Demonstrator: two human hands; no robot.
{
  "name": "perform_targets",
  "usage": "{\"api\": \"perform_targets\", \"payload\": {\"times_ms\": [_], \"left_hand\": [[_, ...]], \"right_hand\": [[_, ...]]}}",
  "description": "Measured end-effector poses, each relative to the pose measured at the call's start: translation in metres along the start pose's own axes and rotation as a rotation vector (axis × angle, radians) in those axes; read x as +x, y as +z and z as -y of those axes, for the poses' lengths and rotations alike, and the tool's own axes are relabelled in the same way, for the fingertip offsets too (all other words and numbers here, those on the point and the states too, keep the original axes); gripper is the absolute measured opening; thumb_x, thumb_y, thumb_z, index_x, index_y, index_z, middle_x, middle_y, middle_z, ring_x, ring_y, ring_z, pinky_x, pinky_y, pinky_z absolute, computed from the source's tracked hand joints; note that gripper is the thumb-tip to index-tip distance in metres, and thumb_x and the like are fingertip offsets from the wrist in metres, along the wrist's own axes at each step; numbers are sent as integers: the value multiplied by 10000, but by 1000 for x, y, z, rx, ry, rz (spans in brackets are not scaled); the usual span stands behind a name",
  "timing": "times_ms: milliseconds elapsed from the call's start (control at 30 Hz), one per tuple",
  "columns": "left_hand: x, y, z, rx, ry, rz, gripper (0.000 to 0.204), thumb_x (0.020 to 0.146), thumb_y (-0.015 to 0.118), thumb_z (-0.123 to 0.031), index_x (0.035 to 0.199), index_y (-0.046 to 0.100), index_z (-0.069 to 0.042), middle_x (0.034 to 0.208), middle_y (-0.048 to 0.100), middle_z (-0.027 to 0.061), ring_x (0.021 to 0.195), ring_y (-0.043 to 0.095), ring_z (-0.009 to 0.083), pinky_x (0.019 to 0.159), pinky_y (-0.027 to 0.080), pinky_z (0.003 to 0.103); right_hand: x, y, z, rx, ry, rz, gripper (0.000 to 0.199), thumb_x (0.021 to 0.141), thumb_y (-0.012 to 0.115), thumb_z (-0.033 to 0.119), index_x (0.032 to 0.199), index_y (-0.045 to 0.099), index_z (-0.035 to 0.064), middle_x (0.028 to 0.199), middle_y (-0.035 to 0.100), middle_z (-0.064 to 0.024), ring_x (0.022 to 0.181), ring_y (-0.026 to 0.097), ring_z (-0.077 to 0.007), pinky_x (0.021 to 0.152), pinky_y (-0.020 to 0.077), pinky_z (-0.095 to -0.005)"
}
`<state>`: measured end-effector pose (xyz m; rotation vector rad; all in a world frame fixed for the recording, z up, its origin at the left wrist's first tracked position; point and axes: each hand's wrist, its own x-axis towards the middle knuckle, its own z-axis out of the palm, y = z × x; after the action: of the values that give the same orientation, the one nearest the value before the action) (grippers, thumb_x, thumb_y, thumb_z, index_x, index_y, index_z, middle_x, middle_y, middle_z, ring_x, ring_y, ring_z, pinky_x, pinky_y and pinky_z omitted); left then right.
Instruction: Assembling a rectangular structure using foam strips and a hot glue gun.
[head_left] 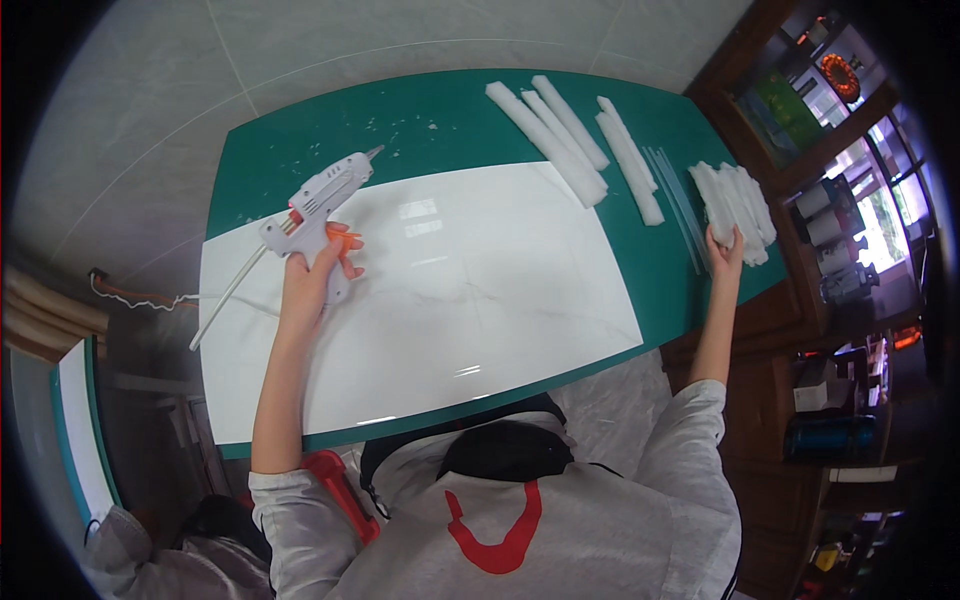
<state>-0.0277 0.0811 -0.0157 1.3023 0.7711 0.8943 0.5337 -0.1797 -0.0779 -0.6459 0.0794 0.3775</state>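
White foam strips: nothing bonded yet, by appearance. The left hand [318, 262] grips a white glue gun [322, 200] near the table's [300, 150] left edge; the right hand [724, 248] closes on a bundle of foam strips [738, 205] at the right edge. Loose strips [575, 140] lie at the far edge. A white marble-look slab [450, 300] covers the green table; pale tiled floor [150, 100], wooden cabinet [830, 150] right.

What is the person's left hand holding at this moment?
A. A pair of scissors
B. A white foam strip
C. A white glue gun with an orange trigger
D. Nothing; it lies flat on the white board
C: the left hand grips the handle of the white glue gun over the white board, while the right hand reaches the stack of white foam strips.
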Motion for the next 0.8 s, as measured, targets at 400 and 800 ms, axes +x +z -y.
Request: {"api": "perform_targets", "payload": {"times_ms": [400,800], "left_hand": [[23,-19,10,388,24,139,385,787,421,-111,1156,368,-13,1074,449,96,807,472,153,754,371,243],[132,5,9,1317,363,205,417,737,565,-180,1129,423,-167,1044,412,122,987,416,261,806,308,435]], "right_hand": [[19,9,-5,-427,-287,-290,678,601,715,197,1118,358,-60,1087,467,-142,968,468,-241,841,358,-312],[-120,97,-49,-797,-846,114,554,707,624,93,1165,323,15,1170,371,-114,1019,405,-207,835,356,-292]]}}
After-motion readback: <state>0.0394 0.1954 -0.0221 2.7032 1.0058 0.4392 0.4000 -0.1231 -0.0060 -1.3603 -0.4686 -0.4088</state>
